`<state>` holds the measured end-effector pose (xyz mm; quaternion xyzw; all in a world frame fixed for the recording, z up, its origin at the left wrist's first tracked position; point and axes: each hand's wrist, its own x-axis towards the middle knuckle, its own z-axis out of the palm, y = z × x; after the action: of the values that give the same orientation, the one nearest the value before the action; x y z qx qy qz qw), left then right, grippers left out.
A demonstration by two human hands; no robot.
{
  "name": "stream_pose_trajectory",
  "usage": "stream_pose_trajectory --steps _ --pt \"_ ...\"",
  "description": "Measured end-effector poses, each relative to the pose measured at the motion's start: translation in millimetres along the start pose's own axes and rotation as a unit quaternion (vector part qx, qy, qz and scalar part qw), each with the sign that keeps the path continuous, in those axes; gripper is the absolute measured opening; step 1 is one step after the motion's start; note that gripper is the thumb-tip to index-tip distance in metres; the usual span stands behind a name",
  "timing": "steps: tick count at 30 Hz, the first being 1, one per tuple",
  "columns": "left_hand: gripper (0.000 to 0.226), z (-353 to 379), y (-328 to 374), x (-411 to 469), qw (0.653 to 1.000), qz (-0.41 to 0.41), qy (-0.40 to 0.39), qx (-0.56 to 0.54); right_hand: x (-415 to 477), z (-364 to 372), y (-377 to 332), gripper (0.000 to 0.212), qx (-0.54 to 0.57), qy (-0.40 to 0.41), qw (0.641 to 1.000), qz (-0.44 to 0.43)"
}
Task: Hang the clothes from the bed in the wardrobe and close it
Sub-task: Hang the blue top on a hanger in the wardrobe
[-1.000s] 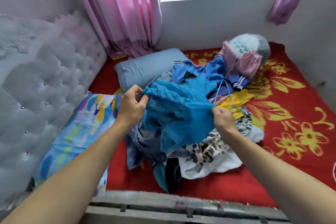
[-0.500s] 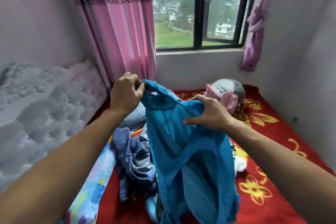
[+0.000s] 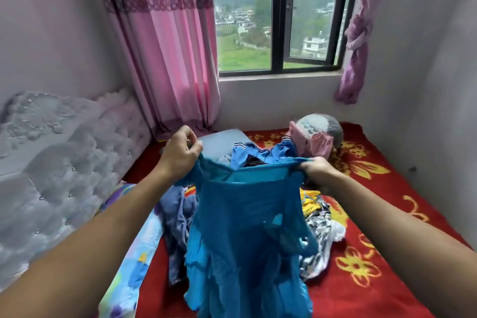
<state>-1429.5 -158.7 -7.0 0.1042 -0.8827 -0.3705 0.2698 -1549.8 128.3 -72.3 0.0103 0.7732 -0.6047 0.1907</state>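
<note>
Left hand (image 3: 180,153) and right hand (image 3: 315,169) each pinch a top corner of the sheer teal pleated garment (image 3: 247,235), held spread above the clothes pile (image 3: 260,157) on the red floral bedspread (image 3: 374,253); keep top edge taut, level for hanger.

Nothing in the room can be read: no writing, brand, number or sign. The only letter-like marks are a few teal shapes on the grey plush cushion (image 3: 317,125), at about one o'clock on the bed (image 3: 387,227), and they are too blurred to make out.
</note>
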Motion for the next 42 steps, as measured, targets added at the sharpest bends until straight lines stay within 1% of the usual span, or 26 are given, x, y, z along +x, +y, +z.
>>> stream_pose_trajectory --steps 2,3,5,6,8,9,11,13,16,17,18,20,23,25,28,30,33,35,37,38,40,41,42 --pt "0.021 -4 -7 -10 0.992 -0.037 -0.123 -0.001 -6 3 -18 0.012 0.003 0.003 0.999 -0.042" --pt "0.028 -10 -8 -15 0.984 -0.056 -0.171 0.0 -9 0 -27 0.01 -0.003 0.001 0.999 -0.054" --pt "0.041 -27 -7 -19 0.97 -0.071 -0.233 0.014 -18 -10 -44 0.007 -0.019 0.001 0.996 -0.087" --pt "0.048 -36 -7 -19 0.966 -0.071 -0.248 0.021 -21 -16 -53 0.006 -0.029 0.016 0.993 -0.112" --pt "0.06 -54 -5 -14 0.965 -0.071 -0.251 0.032 -28 -28 -70 0.003 -0.044 0.058 0.983 -0.167" --pt "0.059 -60 -5 -9 0.966 -0.073 -0.248 0.028 -30 -32 -77 0.01 -0.054 0.075 0.977 -0.194" --pt "0.038 -67 0 1 0.967 -0.073 -0.242 0.023 -31 -35 -86 0.024 -0.066 0.083 0.971 -0.215" --pt "0.027 -60 0 12 0.974 -0.064 -0.215 0.032 -26 -30 -83 0.028 -0.048 0.052 0.978 -0.197" --pt "0.031 -28 -7 19 0.977 -0.056 -0.2 0.045 -11 -16 -62 0.028 -0.018 0.007 0.988 -0.153" --pt "0.028 -12 -13 18 0.977 -0.065 -0.198 0.038 -5 -12 -53 0.027 -0.008 -0.006 0.99 -0.142" --pt "0.024 5 -20 16 0.977 -0.084 -0.193 0.014 1 -10 -44 0.026 -0.004 -0.011 0.991 -0.131" --pt "0.026 39 -38 12 0.976 -0.133 -0.168 -0.025 17 -11 -25 0.02 -0.01 -0.006 0.995 -0.102" --pt "0.024 86 -70 9 0.974 -0.177 -0.144 -0.009 56 -20 8 0.013 -0.025 0.019 0.999 -0.041" --pt "0.025 114 -88 12 0.969 -0.204 -0.136 0.008 87 -24 31 0.01 -0.02 0.016 1.0 0.013" --pt "0.026 160 -114 24 0.966 -0.226 -0.108 0.064 136 -21 59 0.013 0.005 -0.03 0.997 0.071" --pt "0.023 181 -126 29 0.96 -0.246 -0.087 0.097 164 -13 74 0.019 0.006 -0.055 0.995 0.081" --pt "0.018 224 -154 44 0.942 -0.29 -0.082 0.147 224 -6 106 0.016 -0.016 -0.08 0.993 0.089" --pt "0.018 255 -178 55 0.926 -0.315 -0.096 0.186 265 -8 137 0.031 -0.036 -0.096 0.989 0.106" --pt "0.021 285 -201 64 0.905 -0.329 -0.114 0.243 300 -16 171 0.038 -0.059 -0.093 0.986 0.126" --pt "0.025 300 -210 68 0.891 -0.324 -0.13 0.289 314 -23 189 0.039 -0.078 -0.085 0.983 0.14" --pt "0.036 334 -226 73 0.862 -0.282 -0.17 0.385 337 -38 232 0.035 -0.115 -0.077 0.974 0.182" --pt "0.038 352 -231 76 0.859 -0.252 -0.183 0.406 347 -44 255 0.032 -0.134 -0.077 0.966 0.205" --pt "0.039 372 -235 78 0.865 -0.226 -0.194 0.404 355 -48 278 0.031 -0.148 -0.08 0.959 0.228"
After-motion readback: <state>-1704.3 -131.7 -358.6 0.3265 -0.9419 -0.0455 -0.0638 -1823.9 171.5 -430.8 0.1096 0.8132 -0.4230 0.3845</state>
